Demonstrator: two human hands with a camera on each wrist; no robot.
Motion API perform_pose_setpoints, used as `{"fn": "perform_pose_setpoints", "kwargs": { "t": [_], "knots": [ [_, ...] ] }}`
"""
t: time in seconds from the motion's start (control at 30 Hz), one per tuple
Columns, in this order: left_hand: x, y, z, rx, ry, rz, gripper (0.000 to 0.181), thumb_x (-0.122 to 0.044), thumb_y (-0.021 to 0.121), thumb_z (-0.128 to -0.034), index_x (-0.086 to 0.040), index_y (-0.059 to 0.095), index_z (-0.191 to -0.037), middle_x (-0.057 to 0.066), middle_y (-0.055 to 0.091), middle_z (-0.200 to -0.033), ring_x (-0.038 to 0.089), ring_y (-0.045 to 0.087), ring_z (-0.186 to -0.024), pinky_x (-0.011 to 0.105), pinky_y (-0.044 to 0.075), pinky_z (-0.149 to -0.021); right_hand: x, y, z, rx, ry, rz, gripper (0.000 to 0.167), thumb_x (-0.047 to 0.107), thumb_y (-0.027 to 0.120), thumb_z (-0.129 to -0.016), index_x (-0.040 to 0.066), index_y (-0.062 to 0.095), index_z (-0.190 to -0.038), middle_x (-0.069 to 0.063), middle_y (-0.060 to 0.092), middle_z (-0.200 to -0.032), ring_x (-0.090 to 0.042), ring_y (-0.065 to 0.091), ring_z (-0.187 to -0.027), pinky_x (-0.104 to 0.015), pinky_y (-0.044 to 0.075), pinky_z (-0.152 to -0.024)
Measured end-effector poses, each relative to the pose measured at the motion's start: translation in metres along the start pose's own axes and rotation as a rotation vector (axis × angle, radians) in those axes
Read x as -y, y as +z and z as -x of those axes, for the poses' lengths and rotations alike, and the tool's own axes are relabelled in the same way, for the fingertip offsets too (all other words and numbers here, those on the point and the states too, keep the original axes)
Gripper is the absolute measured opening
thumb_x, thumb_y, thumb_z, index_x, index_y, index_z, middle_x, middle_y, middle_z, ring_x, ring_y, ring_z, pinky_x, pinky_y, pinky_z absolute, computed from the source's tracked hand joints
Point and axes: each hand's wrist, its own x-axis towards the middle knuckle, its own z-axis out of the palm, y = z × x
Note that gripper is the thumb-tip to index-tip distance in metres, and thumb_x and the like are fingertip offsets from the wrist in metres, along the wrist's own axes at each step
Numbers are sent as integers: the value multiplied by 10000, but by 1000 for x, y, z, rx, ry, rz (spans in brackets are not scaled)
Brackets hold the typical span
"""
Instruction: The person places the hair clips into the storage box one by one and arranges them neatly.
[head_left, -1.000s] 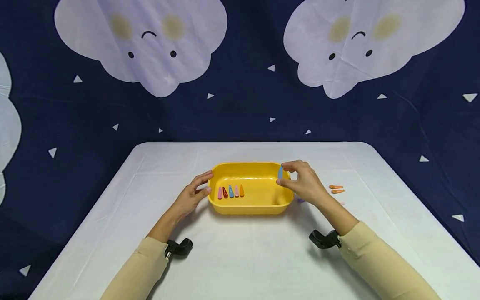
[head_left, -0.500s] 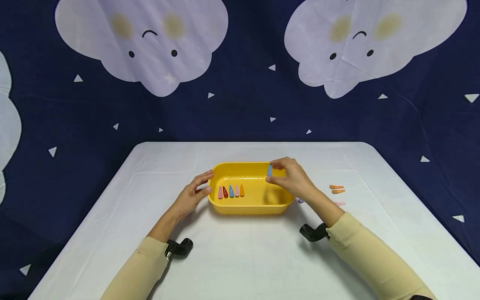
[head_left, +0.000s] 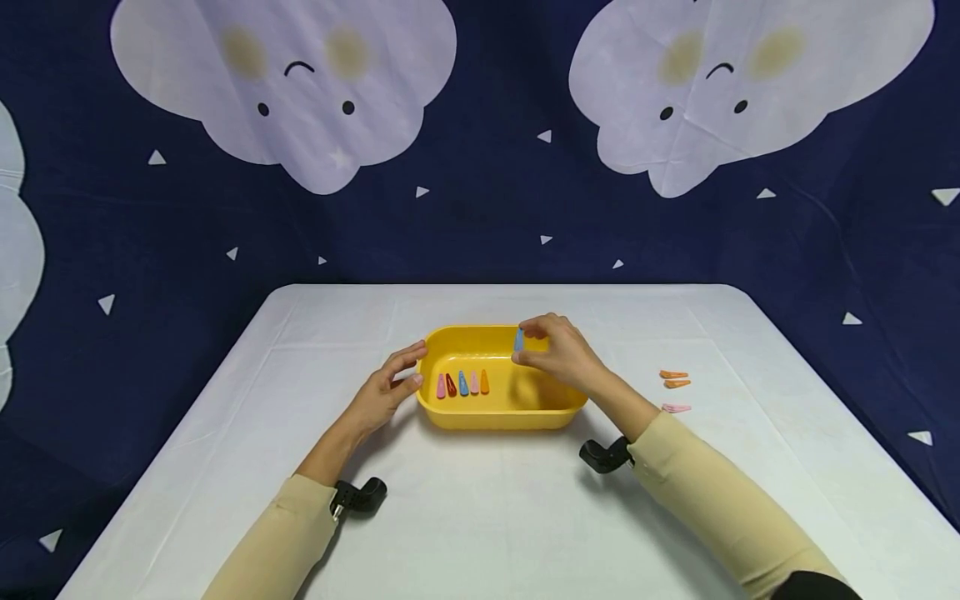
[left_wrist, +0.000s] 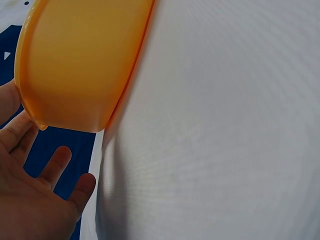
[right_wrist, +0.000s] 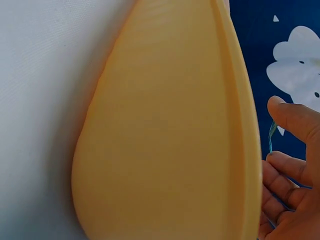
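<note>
A yellow tray (head_left: 498, 421) stands on the table. My left hand (head_left: 382, 392) holds its left end, thumb and fingertips at the rim; in the left wrist view the other fingers of this left hand (left_wrist: 42, 190) are spread below the tray's end. Over the right half of the tray, my right hand (head_left: 558, 350) pinches a blue hair clip (head_left: 518, 340) between thumb and fingertips. The clip (right_wrist: 272, 137) shows edge-on in the right wrist view. A row of hair clips lies inside on the left: pink (head_left: 441, 386), dark red (head_left: 451, 385), blue (head_left: 462, 383), pink (head_left: 474, 382) and orange (head_left: 484, 382).
Right of the tray, two orange hair clips (head_left: 675, 375) lie on the white-covered table (head_left: 480, 517), with pink clips (head_left: 677, 408) nearer the right sleeve. A dark blue backdrop (head_left: 495, 233) with clouds hangs behind the table's far edge.
My right hand has moved left over the tray with the blue hair clip, from near the right rim. A purple clip seen beside the tray is now hidden by the arm. The left hand stays put.
</note>
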Motion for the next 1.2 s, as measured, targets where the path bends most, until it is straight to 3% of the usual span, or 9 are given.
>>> {"fn": "perform_pose_setpoints", "kwargs": {
  "t": [0.23, 0.5, 0.77, 1.2],
  "knots": [
    [1, 0, 0, 3, 14, -13, 458, -136, 513, -970, 18, 413, -1390, 122, 271, -1551, 375, 307, -1377, 534, 291, -1104, 3, 8, -7, 24, -5, 8, 540, 325, 755, -780, 77, 593, -1231, -100, 612, -1172, -274, 521, -1119, -435, 425, -983],
    [-2, 0, 0, 4, 1, -24, 458, -143, 517, -968, -1, 420, -1392, 99, 276, -1553, 353, 313, -1379, 447, 330, -1098, 1, 17, -17, 52, 6, 32, 539, 333, 751, -780, 91, 596, -1235, -88, 612, -1168, -262, 523, -1116, -414, 433, -978],
    [0, 0, 1, 3, 3, -11, 459, -137, 517, -967, 0, 417, -1393, 115, 270, -1553, 383, 309, -1372, 542, 292, -1108, 3, 28, -23, 121, 19, 34, 532, 328, 744, -792, 95, 592, -1245, -86, 597, -1182, -252, 507, -1124, -403, 435, -986],
    [2, 0, 0, 0, 4, -14, 460, -147, 517, -967, -11, 419, -1396, 113, 270, -1553, 383, 312, -1370, 549, 300, -1105, -4, 43, -25, 180, -3, -15, 525, 252, 745, -802, 42, 572, -1251, -125, 611, -1221, -291, 554, -1153, -425, 454, -997]
  ]
}}
